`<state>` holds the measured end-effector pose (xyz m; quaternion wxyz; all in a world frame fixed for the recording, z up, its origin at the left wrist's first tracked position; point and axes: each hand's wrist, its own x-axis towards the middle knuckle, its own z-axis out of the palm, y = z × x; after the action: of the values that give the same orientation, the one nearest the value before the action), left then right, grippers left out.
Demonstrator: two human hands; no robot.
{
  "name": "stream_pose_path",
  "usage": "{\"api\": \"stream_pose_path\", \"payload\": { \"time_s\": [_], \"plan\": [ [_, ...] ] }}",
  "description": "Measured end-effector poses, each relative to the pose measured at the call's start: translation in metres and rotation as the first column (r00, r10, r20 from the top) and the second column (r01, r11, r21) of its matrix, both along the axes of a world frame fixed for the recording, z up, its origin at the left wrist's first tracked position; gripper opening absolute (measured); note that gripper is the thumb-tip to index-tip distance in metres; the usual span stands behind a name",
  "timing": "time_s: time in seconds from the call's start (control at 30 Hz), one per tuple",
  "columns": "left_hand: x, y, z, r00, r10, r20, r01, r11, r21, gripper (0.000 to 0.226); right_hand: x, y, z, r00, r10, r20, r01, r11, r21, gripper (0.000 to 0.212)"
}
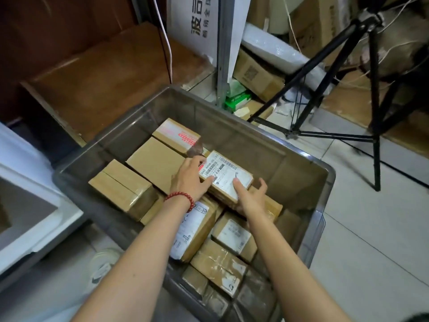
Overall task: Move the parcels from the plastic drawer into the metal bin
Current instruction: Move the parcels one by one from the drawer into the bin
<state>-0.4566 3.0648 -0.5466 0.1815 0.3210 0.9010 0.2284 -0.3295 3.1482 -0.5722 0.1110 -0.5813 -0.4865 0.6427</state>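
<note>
A cluttered storeroom with a pale tiled floor (371,228), stacked cartons and a black tripod (329,73) surrounds a translucent grey plastic drawer (232,135), which is well filled with brown cardboard parcels lying at all angles. Both hands are on one small labelled parcel (226,174) near the middle of the heap. The left hand (189,180), with a red bead bracelet (180,197) at the wrist, grips its left end, and the right hand (251,197) holds the near right corner with the thumb on top and the fingers spread beneath. The parcel sits tilted, just above or resting on its neighbours (I cannot tell which). It looks like a stiff, taped carton, probably light for its size. The glossy label and tape could be slippery, so opposite ends or the bare cardboard edges seem the safest places to hold. A white-rimmed container (27,205) at the left edge may be the metal bin, though that is uncertain. The loosely stacked parcels (130,189) around it may shift when this one is lifted.
</note>
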Motion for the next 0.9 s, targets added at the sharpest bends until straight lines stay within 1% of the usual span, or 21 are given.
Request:
{"api": "stream_pose_path", "payload": {
  "time_s": [0.07, 0.13, 0.17, 0.23, 0.27, 0.33, 0.4, 0.47, 0.53, 0.6, 0.7, 0.73, 0.8, 0.9],
  "plan": [
    [-0.002, -0.003, -0.003, 0.989, -0.045, -0.140, 0.031, 0.995, -0.100, 0.045, -0.002, -0.002, -0.011, 0.997, 0.063, 0.041, -0.064, 0.998, 0.015, 0.099],
    [-0.003, -0.009, -0.007, 0.964, -0.113, -0.242, 0.067, 0.980, -0.189, 0.045, -0.002, -0.007, -0.022, 0.988, 0.124, 0.096, -0.125, 0.992, 0.012, 0.094],
    [-0.004, -0.013, -0.008, 0.951, -0.148, -0.272, 0.085, 0.970, -0.228, 0.045, -0.001, -0.010, -0.024, 0.981, 0.153, 0.124, -0.157, 0.987, 0.025, 0.087],
    [-0.003, -0.021, -0.011, 0.925, -0.217, -0.313, 0.119, 0.945, -0.305, 0.044, 0.000, -0.016, -0.022, 0.957, 0.219, 0.192, -0.241, 0.966, 0.099, 0.070],
    [-0.002, -0.024, -0.013, 0.912, -0.249, -0.325, 0.129, 0.929, -0.347, 0.044, 0.001, -0.016, -0.023, 0.936, 0.250, 0.248, -0.290, 0.947, 0.140, 0.066],
    [0.002, -0.027, -0.014, 0.893, -0.303, -0.333, 0.144, 0.893, -0.426, 0.049, 0.002, -0.013, -0.019, 0.871, 0.314, 0.377, -0.404, 0.896, 0.186, 0.066],
    [0.005, -0.030, -0.012, 0.883, -0.329, -0.336, 0.152, 0.875, -0.459, 0.053, 0.002, -0.011, -0.012, 0.801, 0.366, 0.474, -0.511, 0.830, 0.222, 0.073],
    [0.005, -0.034, -0.006, 0.884, -0.302, -0.357, 0.135, 0.896, -0.423, 0.052, 0.002, -0.010, -0.004, 0.757, 0.383, 0.529, -0.587, 0.755, 0.294, 0.075],
    [0.005, -0.040, 0.003, 0.890, -0.236, -0.390, 0.090, 0.930, -0.357, 0.050, 0.002, -0.012, 0.006, 0.739, 0.389, 0.550, -0.641, 0.656, 0.398, 0.069],
    [0.005, -0.052, 0.015, 0.902, -0.159, -0.401, 0.029, 0.950, -0.312, 0.048, 0.002, -0.017, 0.016, 0.704, 0.423, 0.570, -0.704, 0.519, 0.485, 0.063],
    [0.005, -0.080, 0.028, 0.911, -0.061, -0.409, -0.072, 0.951, -0.302, 0.049, -0.004, -0.033, 0.029, 0.640, 0.479, 0.601, -0.767, 0.342, 0.543, 0.062],
    [0.006, -0.092, 0.032, 0.913, -0.026, -0.407, -0.107, 0.948, -0.299, 0.049, -0.007, -0.040, 0.032, 0.628, 0.495, 0.601, -0.773, 0.307, 0.555, 0.061],
    [0.009, -0.115, 0.040, 0.912, 0.052, -0.407, -0.174, 0.947, -0.270, 0.050, -0.013, -0.058, 0.040, 0.625, 0.530, 0.573, -0.765, 0.268, 0.586, 0.056],
    [0.014, -0.147, 0.057, 0.884, 0.162, -0.438, -0.268, 0.944, -0.191, 0.050, -0.024, -0.090, 0.054, 0.615, 0.591, 0.522, -0.743, 0.212, 0.634, 0.052]
  ]
}}
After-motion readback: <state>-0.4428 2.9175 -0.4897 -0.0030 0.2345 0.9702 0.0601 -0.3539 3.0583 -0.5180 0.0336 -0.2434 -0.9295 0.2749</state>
